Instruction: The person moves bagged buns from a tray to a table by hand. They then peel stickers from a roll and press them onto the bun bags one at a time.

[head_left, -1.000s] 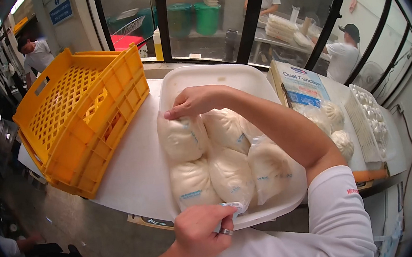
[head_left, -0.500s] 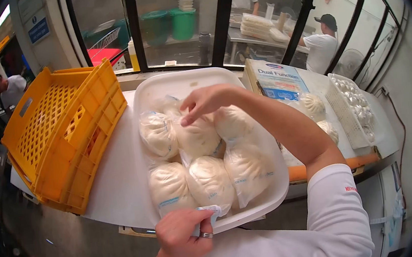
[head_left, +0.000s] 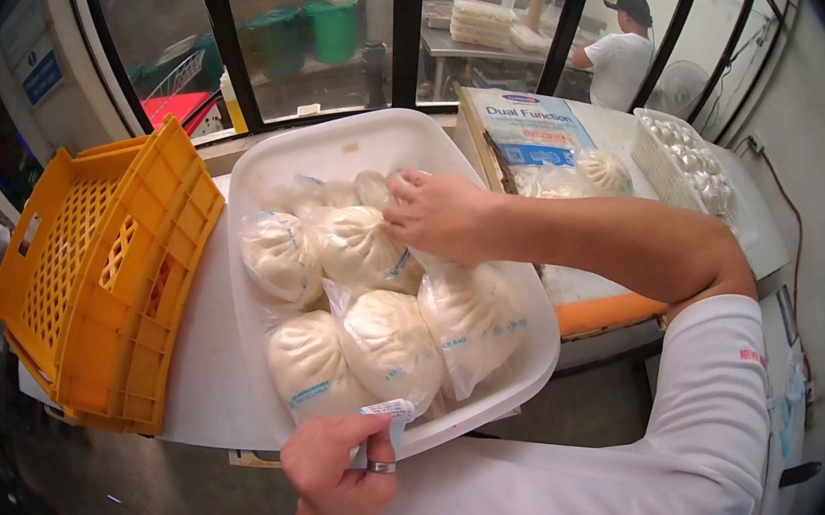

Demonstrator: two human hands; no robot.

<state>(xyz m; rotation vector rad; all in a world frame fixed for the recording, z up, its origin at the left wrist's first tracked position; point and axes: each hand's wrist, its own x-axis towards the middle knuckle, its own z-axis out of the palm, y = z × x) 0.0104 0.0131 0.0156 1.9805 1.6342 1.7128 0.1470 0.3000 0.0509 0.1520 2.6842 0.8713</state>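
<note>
A person's right hand (head_left: 438, 217) reaches across a white tray (head_left: 340, 144), fingers closed on the plastic of a bag (head_left: 372, 189) towards the tray's 1 o'clock corner. The left hand (head_left: 339, 471), at the rim's 6 o'clock, pinches a small printed label (head_left: 386, 416) between thumb and fingers. Bagged buns (head_left: 392, 345) fill the tray. A yellow crate (head_left: 102, 270) leans at 9 o'clock; a blue box (head_left: 535, 134) lies at 2 o'clock, with a capped worker (head_left: 618, 60) beyond the window
</note>
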